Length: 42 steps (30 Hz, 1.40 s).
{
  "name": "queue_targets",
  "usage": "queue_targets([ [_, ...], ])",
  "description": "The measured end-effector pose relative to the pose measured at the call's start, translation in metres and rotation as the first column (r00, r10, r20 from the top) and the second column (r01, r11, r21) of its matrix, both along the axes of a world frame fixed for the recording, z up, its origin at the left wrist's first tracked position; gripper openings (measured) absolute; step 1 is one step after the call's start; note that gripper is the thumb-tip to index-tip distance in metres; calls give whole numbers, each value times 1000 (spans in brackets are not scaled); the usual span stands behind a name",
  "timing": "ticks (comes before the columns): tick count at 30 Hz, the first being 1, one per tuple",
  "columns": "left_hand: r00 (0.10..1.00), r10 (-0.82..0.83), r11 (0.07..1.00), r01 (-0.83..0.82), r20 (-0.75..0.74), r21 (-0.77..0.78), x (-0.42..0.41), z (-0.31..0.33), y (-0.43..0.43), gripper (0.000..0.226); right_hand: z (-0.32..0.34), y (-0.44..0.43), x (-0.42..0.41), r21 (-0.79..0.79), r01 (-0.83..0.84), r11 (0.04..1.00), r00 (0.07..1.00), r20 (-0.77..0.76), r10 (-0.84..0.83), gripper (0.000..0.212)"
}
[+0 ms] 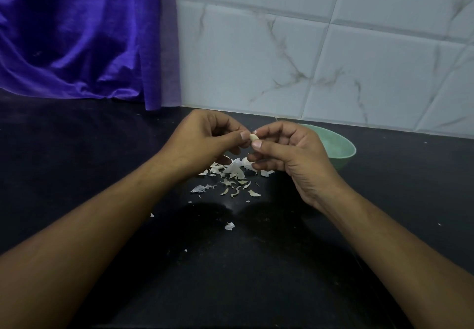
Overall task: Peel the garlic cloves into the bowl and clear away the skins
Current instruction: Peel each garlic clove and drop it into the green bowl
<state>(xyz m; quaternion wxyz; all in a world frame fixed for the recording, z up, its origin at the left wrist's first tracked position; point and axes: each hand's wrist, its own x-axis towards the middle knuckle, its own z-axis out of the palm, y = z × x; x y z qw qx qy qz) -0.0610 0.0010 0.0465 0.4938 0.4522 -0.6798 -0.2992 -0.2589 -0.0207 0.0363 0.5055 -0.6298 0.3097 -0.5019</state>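
counter: black, dim light; carries everything below.
wall: white marbled tile behind the counter.
cloth: purple, hangs at far left down to the counter's back edge.
bowl: pale green, on the counter near the wall, partly hidden behind the right hand. Contents can't be made out, too dim and blocked.
left hand: fingers curled, thumb tip pressed on the garlic clove's left end, pinching it.
right hand: thumb and forefinger clamped on the same clove from the right, other fingers folded under.
skins: loose white and tan flakes heaped on the counter right under the hands. Stray bits lie scattered toward the camera.
garlic clove: small, pale, held in the air between both hands' fingertips, above the skins, left of the bowl. Looks mostly bare; any skin left on it is probably on the hidden side.
step: peeling, likely the last strip on this clove. Skins not cleared yet.
next: strip whatever skin is left, let it fall on the heap, then carry the clove right and drop it in the bowl. Needs a light pinch, a bare clove is slippery. Sweeping up the skins comes later.
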Motion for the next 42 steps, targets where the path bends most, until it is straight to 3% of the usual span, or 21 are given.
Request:
queue_targets([
  [7,983,91,991,-73,161,-116,1,-3,0,11,-2,0,1,-18,21,1000,999,-37,-22,15],
  [17,976,184,970,-161,118,-182,-5,-9,-3,9,-5,-1,3,-17,38,999,999,-12,-39,11],
  [31,984,135,987,-123,116,-104,-11,-12,-2,18,-6,1,5,3,-4,1000,1000,-1,4,16],
  [37,991,99,993,-92,95,-76,-13,-8,1,20,-6,1,6,39,-35,999,997,63,33,12],
  [42,976,159,985,-146,146,-92,-10,-9,-1,14,2,0,4,113,-61,992,983,180,40,22],
])
